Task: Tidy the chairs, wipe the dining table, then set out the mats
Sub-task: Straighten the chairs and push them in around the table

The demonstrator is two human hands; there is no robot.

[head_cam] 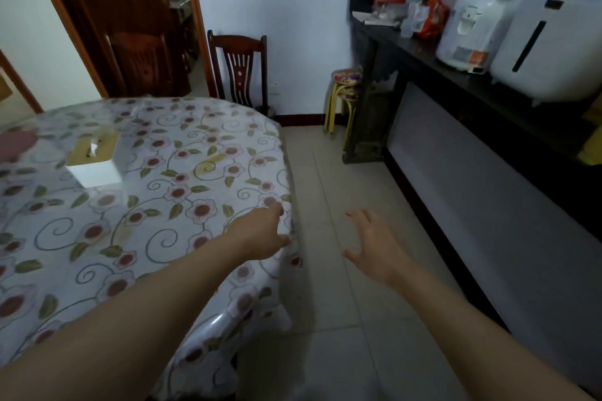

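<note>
The dining table [182, 212], covered by a flowered plastic cloth, fills the left half of the view. My left hand [260, 233] reaches over the table's right edge, fingers curled down past the rim; what they touch is hidden. My right hand [374, 246] hovers over the tiled floor to the right of the table, fingers spread, holding nothing. A dark wooden chair [241, 70] stands against the far wall behind the table. A tissue box [94, 156] sits on the table at the left. No mats or cloth are visible.
A long dark sideboard [488, 91] runs along the right wall, carrying a white water boiler [472, 31], a white appliance [550, 49] and packets. Stacked yellow-legged stools [345, 91] stand in the far corner. A tiled floor strip [351, 189] separates table and sideboard. A brown door [123, 16] stands open at the back left.
</note>
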